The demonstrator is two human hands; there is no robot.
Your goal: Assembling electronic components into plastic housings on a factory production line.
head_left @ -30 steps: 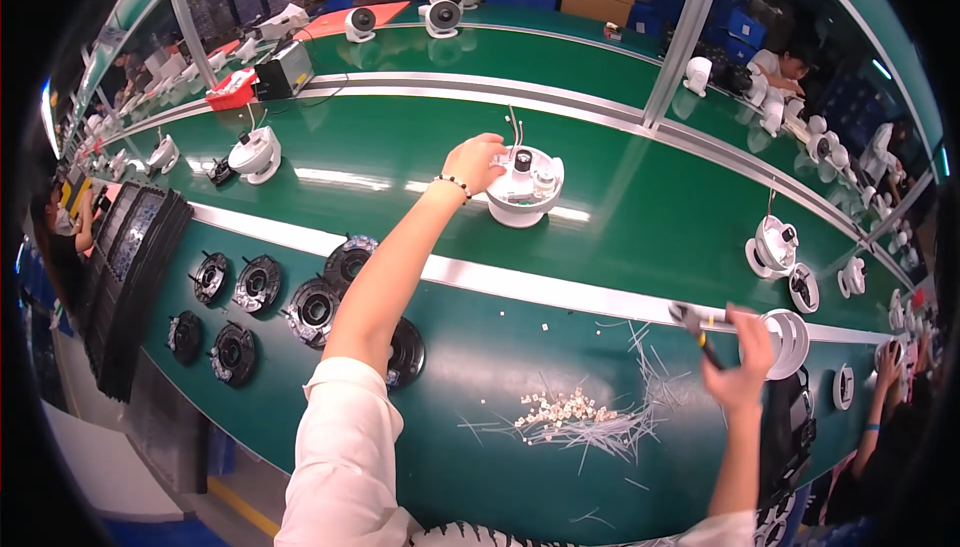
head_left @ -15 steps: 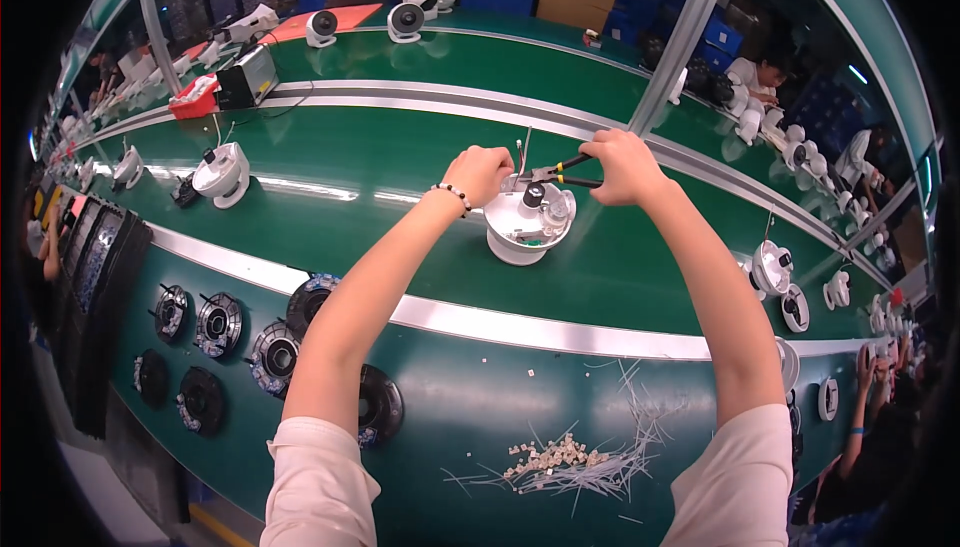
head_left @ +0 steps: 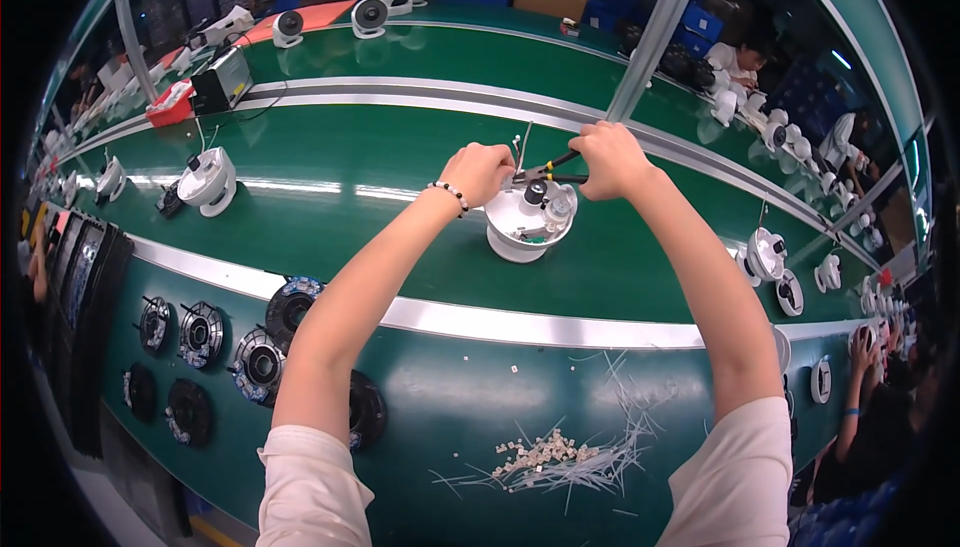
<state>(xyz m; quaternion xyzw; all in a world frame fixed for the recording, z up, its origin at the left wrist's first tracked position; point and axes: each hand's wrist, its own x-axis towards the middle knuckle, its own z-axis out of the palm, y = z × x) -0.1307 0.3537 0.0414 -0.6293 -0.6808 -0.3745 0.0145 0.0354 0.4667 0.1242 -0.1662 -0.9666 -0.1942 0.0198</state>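
A round white plastic housing (head_left: 517,243) rests on the green belt in front of me, its open top toward me. Inside it are a black cylindrical part (head_left: 535,192), a clear-and-white round part (head_left: 558,209) and a bit of green circuit board. My right hand (head_left: 614,161) grips cutting pliers (head_left: 566,178) with black and yellow handles, their jaws over the housing's far left rim. Beside the jaws, the fingers of my left hand (head_left: 477,175) are pinched together at the rim; what they hold is hidden. Thin wires (head_left: 523,143) stand up between the hands.
Cut white strips (head_left: 612,459) and small cream-coloured pieces (head_left: 545,453) lie on the near table. Several black round assemblies (head_left: 202,335) sit at left. More white housings stand on the belt, one at left (head_left: 208,183), one at right (head_left: 766,255). A metal post (head_left: 660,32) rises beyond my right hand.
My right hand and the pliers have shifted slightly left toward my left hand, and the handles look closer together. The whole view has turned a little. My left hand stays at the rim.
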